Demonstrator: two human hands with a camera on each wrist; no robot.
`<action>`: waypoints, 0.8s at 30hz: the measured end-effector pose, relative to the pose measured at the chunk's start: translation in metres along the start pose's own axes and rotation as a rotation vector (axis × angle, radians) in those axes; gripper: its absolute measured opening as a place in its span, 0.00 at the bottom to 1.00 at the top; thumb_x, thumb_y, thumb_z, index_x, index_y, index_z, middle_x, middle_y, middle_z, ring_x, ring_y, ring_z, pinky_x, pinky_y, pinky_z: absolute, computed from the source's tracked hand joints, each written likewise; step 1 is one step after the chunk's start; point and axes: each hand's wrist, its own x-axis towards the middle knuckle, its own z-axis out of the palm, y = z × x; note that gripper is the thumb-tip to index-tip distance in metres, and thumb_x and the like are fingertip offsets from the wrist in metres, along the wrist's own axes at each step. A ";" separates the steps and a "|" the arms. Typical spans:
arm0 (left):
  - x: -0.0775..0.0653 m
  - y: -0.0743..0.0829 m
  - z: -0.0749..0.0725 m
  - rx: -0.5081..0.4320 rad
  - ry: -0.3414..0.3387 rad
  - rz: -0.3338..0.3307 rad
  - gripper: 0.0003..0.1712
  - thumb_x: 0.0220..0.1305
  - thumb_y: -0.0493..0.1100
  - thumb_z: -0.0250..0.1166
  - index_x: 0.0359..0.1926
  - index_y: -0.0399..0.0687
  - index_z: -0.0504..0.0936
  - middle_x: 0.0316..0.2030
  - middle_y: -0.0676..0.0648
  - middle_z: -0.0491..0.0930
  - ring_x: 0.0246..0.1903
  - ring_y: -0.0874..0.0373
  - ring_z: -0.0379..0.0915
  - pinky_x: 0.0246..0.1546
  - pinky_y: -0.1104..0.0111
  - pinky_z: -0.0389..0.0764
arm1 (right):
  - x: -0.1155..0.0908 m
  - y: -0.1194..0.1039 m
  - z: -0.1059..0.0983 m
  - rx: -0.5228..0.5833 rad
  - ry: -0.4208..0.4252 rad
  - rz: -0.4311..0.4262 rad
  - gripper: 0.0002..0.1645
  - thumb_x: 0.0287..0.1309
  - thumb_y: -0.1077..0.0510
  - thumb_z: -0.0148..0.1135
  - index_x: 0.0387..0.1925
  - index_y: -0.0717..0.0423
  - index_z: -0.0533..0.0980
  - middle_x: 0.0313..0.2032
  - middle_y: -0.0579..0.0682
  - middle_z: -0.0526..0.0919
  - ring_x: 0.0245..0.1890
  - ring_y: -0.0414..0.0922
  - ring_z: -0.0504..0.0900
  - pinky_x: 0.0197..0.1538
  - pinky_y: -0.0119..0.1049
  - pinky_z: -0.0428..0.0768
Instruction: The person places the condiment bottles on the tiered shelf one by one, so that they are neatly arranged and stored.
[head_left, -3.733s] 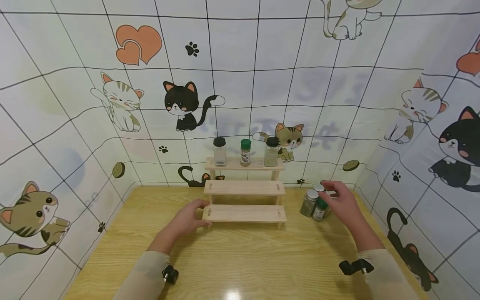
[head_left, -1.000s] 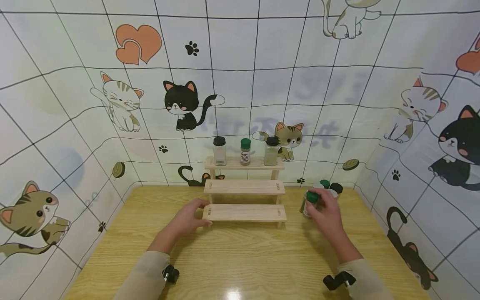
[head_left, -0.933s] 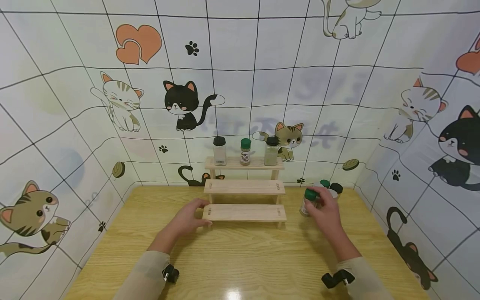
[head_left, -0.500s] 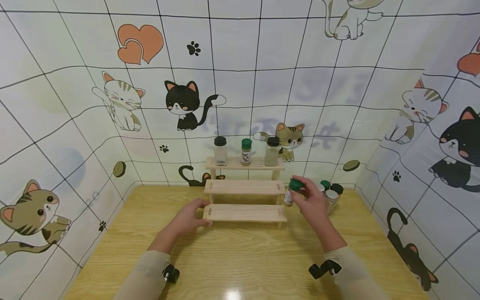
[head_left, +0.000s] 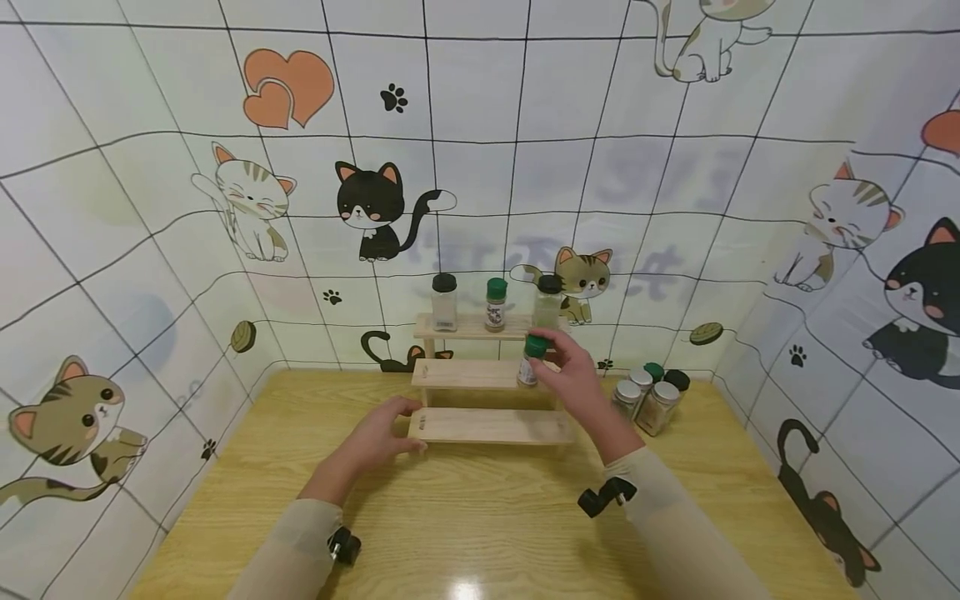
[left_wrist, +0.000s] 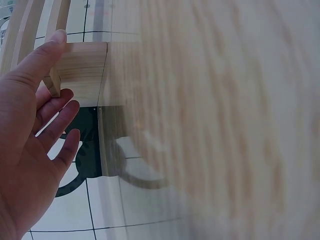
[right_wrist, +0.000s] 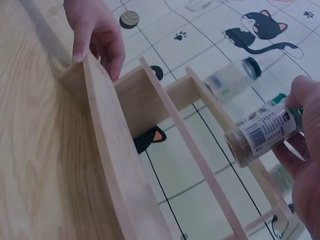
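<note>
My right hand [head_left: 576, 375] pinches a small spice jar [head_left: 528, 371] by its green cap, over the right part of the middle tier of a wooden three-tier rack [head_left: 465, 375]. In the right wrist view the jar [right_wrist: 262, 132] shows a barcode label and brown contents. Whether its base touches the tier I cannot tell. My left hand [head_left: 378, 435] grips the left end of the bottom tier; the left wrist view shows the thumb on one side of the wooden end [left_wrist: 54, 82] and fingers on the other. The top tier holds a black-capped jar [head_left: 444, 304], a green-capped jar [head_left: 496, 307] and another black-capped jar [head_left: 547, 302].
Right of the rack, several jars cluster on the wooden table [head_left: 465, 508], among them a silver-lidded jar [head_left: 658, 408] and a black-lidded one [head_left: 677, 380]. My right forearm passes in front of them. A cat-patterned tiled backdrop [head_left: 480, 183] encloses the back and sides.
My right hand took the green-capped jar from the cluster at right and carried it left and up to the middle tier. The left hand has kept its grip on the rack.
</note>
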 end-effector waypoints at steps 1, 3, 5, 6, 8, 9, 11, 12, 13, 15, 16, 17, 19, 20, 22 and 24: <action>0.000 0.001 0.000 -0.003 0.000 -0.002 0.41 0.61 0.52 0.86 0.72 0.47 0.81 0.64 0.48 0.83 0.67 0.43 0.78 0.71 0.43 0.76 | 0.005 0.000 0.004 -0.003 -0.017 0.007 0.27 0.74 0.69 0.68 0.72 0.58 0.78 0.68 0.60 0.80 0.63 0.60 0.84 0.56 0.34 0.86; 0.000 0.001 0.000 -0.008 0.001 -0.006 0.41 0.61 0.51 0.86 0.72 0.47 0.81 0.64 0.48 0.83 0.67 0.43 0.77 0.71 0.44 0.76 | 0.015 -0.001 0.014 0.005 -0.051 0.027 0.27 0.75 0.69 0.67 0.72 0.59 0.78 0.68 0.61 0.80 0.63 0.61 0.84 0.56 0.36 0.86; 0.000 0.002 0.001 -0.010 0.004 0.002 0.41 0.61 0.51 0.86 0.71 0.47 0.81 0.64 0.48 0.83 0.67 0.43 0.77 0.71 0.44 0.76 | 0.024 -0.001 0.023 0.013 -0.085 0.047 0.27 0.74 0.69 0.68 0.72 0.59 0.78 0.67 0.60 0.80 0.64 0.61 0.83 0.57 0.40 0.87; 0.000 0.001 0.001 -0.009 0.004 0.006 0.41 0.61 0.51 0.86 0.71 0.47 0.81 0.64 0.48 0.83 0.67 0.43 0.78 0.71 0.44 0.76 | 0.028 -0.002 0.028 0.010 -0.099 0.053 0.27 0.75 0.69 0.67 0.72 0.60 0.78 0.67 0.60 0.80 0.64 0.61 0.83 0.59 0.42 0.87; 0.001 0.000 0.001 0.000 0.004 0.013 0.41 0.61 0.51 0.86 0.71 0.47 0.81 0.63 0.48 0.83 0.66 0.43 0.78 0.70 0.44 0.77 | 0.035 -0.003 0.037 0.009 -0.122 0.065 0.27 0.75 0.68 0.67 0.72 0.60 0.77 0.67 0.60 0.80 0.63 0.62 0.83 0.59 0.46 0.87; 0.001 -0.001 0.002 0.001 0.003 0.014 0.41 0.61 0.51 0.86 0.71 0.47 0.81 0.63 0.48 0.83 0.66 0.43 0.78 0.70 0.44 0.77 | 0.039 -0.003 0.041 0.004 -0.129 0.059 0.27 0.74 0.68 0.68 0.72 0.61 0.78 0.66 0.60 0.80 0.63 0.62 0.84 0.61 0.48 0.87; 0.001 -0.002 0.002 0.001 0.001 0.014 0.40 0.61 0.51 0.86 0.71 0.48 0.81 0.63 0.48 0.83 0.66 0.43 0.78 0.71 0.44 0.77 | 0.044 -0.004 0.048 0.006 -0.148 0.062 0.27 0.74 0.67 0.68 0.72 0.59 0.78 0.65 0.60 0.80 0.61 0.61 0.84 0.62 0.50 0.87; 0.001 -0.002 0.002 0.001 0.002 0.012 0.40 0.61 0.51 0.86 0.71 0.48 0.81 0.63 0.48 0.83 0.66 0.44 0.78 0.71 0.44 0.77 | 0.047 -0.003 0.052 0.006 -0.155 0.056 0.27 0.74 0.68 0.68 0.72 0.59 0.78 0.65 0.60 0.81 0.61 0.60 0.85 0.63 0.51 0.86; 0.001 -0.003 0.002 0.000 0.004 0.011 0.40 0.61 0.51 0.86 0.71 0.48 0.81 0.63 0.48 0.82 0.66 0.44 0.78 0.71 0.44 0.77 | 0.050 -0.002 0.055 0.008 -0.162 0.054 0.27 0.74 0.68 0.68 0.72 0.58 0.79 0.64 0.59 0.82 0.60 0.59 0.85 0.63 0.51 0.86; 0.001 -0.002 0.002 -0.006 0.004 0.006 0.40 0.62 0.51 0.86 0.72 0.48 0.81 0.64 0.48 0.82 0.67 0.44 0.78 0.71 0.45 0.76 | 0.055 -0.002 0.061 0.018 -0.182 0.052 0.27 0.74 0.67 0.68 0.72 0.57 0.79 0.63 0.57 0.82 0.59 0.57 0.85 0.63 0.51 0.86; 0.001 -0.002 0.001 -0.006 0.006 0.006 0.41 0.62 0.51 0.86 0.72 0.48 0.81 0.64 0.48 0.82 0.67 0.44 0.78 0.71 0.45 0.76 | 0.057 -0.003 0.064 0.024 -0.195 0.054 0.28 0.75 0.67 0.68 0.72 0.57 0.79 0.62 0.57 0.83 0.59 0.56 0.85 0.63 0.52 0.86; 0.001 -0.002 0.001 -0.006 0.008 0.006 0.41 0.62 0.50 0.86 0.72 0.47 0.81 0.64 0.48 0.82 0.67 0.44 0.78 0.71 0.45 0.76 | 0.060 -0.003 0.067 0.028 -0.207 0.051 0.28 0.75 0.67 0.68 0.72 0.57 0.78 0.62 0.56 0.83 0.59 0.55 0.85 0.63 0.52 0.86; 0.001 -0.001 0.000 -0.001 0.008 0.006 0.41 0.62 0.51 0.86 0.72 0.47 0.81 0.64 0.48 0.82 0.66 0.44 0.78 0.72 0.45 0.76 | 0.064 -0.002 0.074 0.036 -0.229 0.049 0.28 0.75 0.67 0.68 0.73 0.59 0.78 0.61 0.56 0.83 0.60 0.55 0.85 0.64 0.52 0.86; 0.001 -0.001 -0.001 0.002 0.007 0.008 0.41 0.61 0.51 0.86 0.72 0.47 0.81 0.63 0.48 0.82 0.66 0.44 0.78 0.72 0.45 0.76 | 0.065 -0.001 0.077 0.040 -0.238 0.049 0.27 0.75 0.67 0.68 0.73 0.59 0.77 0.61 0.56 0.83 0.60 0.55 0.85 0.64 0.52 0.85; 0.001 0.000 -0.001 0.005 0.007 0.009 0.41 0.61 0.50 0.86 0.72 0.46 0.81 0.63 0.48 0.83 0.66 0.44 0.78 0.72 0.45 0.76 | 0.068 0.001 0.084 0.048 -0.246 0.046 0.27 0.75 0.67 0.68 0.72 0.59 0.78 0.61 0.57 0.83 0.61 0.55 0.85 0.65 0.52 0.85; 0.001 0.001 -0.001 0.006 0.005 0.011 0.41 0.61 0.50 0.87 0.71 0.46 0.81 0.62 0.47 0.83 0.66 0.44 0.79 0.71 0.45 0.76 | 0.070 0.004 0.090 0.055 -0.248 0.042 0.26 0.75 0.68 0.68 0.71 0.59 0.78 0.61 0.58 0.82 0.61 0.56 0.84 0.66 0.51 0.85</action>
